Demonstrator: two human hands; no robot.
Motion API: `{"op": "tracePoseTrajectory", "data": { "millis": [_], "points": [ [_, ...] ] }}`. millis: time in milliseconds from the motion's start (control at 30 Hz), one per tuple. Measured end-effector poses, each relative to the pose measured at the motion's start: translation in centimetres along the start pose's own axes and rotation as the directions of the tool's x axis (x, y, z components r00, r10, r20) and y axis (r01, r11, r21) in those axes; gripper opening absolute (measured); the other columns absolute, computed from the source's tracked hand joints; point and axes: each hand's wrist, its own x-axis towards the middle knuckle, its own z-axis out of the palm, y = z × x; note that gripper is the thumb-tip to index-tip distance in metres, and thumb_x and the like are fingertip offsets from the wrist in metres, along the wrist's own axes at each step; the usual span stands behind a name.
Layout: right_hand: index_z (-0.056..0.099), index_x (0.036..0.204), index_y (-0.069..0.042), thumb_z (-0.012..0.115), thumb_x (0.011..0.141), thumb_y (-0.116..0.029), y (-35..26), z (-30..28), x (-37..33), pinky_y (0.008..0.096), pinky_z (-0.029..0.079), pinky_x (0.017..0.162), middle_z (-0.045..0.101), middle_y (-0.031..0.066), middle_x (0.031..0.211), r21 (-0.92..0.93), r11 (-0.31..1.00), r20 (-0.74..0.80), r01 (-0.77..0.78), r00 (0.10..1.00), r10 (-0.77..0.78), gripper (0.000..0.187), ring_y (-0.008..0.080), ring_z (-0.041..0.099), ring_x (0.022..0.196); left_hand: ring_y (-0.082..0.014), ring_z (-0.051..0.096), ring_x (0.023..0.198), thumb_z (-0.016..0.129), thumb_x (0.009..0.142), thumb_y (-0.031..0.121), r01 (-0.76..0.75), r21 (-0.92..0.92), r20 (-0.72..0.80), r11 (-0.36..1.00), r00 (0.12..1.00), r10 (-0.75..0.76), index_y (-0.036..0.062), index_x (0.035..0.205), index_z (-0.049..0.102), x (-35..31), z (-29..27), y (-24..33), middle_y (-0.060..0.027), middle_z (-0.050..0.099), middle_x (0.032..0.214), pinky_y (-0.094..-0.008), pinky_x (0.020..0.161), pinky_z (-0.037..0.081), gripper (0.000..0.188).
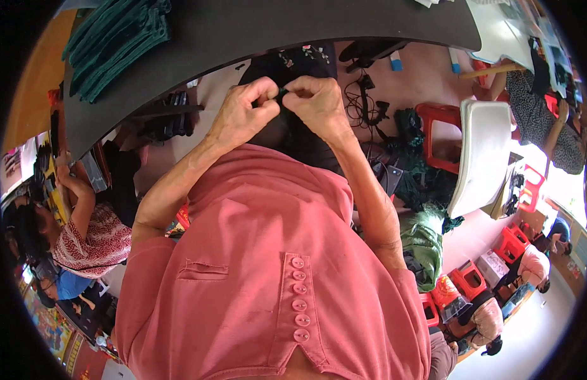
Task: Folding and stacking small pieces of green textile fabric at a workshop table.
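Note:
Above my lap, just off the near edge of the dark table (274, 22), my two hands meet with fingers pinched. My left hand (248, 109) and my right hand (321, 107) grip a small piece of dark green cloth (281, 94) from either side. Only a little of the cloth shows in the gap between the fingertips; the rest is hidden by the fingers or blends into my dark trousers (293, 136). On the table's far left lies a stack of dark green velvety cloth pieces (119, 47).
At the right, green cloth (421, 244) is heaped beside a red stool (436, 136) and a white padded board (486, 149). Black cables (363, 104) lie on the floor under the table. People sit on both sides, one in a patterned top (97, 240) at the left.

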Motion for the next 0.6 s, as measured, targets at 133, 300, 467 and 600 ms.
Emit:
{"op": "tracePoseTrajectory", "data": {
  "millis": [133,300,467,600],
  "points": [
    [0.067,0.08,0.001,0.064,0.075,-0.007,0.2,-0.8,0.1,0.0195,0.037,0.045,0.058,-0.0006,0.063,0.454,0.762,0.298,-0.461,0.885,0.357,0.01,0.0056,0.049,0.054,-0.0041,0.041,0.06,0.052,0.078,0.006,0.179,-0.288,0.129,0.941,0.981,-0.147,0.0035,0.081,0.056,0.3,-0.7,-1.6,0.0072,0.048,0.066,-0.022,0.054,0.035,0.005],
    [0.065,0.085,0.001,0.059,0.081,-0.002,0.6,-1.5,-0.2,0.0166,0.033,0.046,0.053,-0.0004,0.067,0.632,0.516,0.395,-0.579,0.813,0.428,0.008,0.0043,0.045,0.056,-0.0031,0.044,0.063,0.054,0.081,0.008,0.158,-0.444,0.146,0.882,0.984,-0.102,0.0034,0.085,0.056,0.5,0.7,-1.3,0.0065,0.05,0.071,-0.0201,0.057,0.038,0.007],
    [0.068,0.086,0.001,0.061,0.077,-0.007,1.4,-0.8,-0.4,0.019,0.039,0.045,0.059,0.0011,0.062,0.436,0.773,0.221,-0.462,0.887,0.405,0.014,0.0046,0.05,0.052,-0.0117,0.051,0.065,0.058,0.08,0.008,-0.053,-0.071,0.055,0.996,0.997,0.057,0.0038,0.091,0.056,0.0,0.9,0.2,-0.0018,0.056,0.068,-0.0273,0.06,0.041,0.012],
    [0.068,0.085,0.002,0.061,0.077,-0.007,1.0,-0.6,-0.4,0.019,0.041,0.046,0.059,0.0013,0.061,0.42,0.804,0.157,-0.422,0.906,0.394,0.014,0.0044,0.05,0.05,-0.0204,0.051,0.063,0.06,0.078,0.01,-0.103,0.089,0.072,0.991,0.993,0.097,0.004,0.09,0.055,0.3,0.4,0.5,-0.0075,0.056,0.065,-0.0339,0.068,0.043,0.015]
  ]
}}
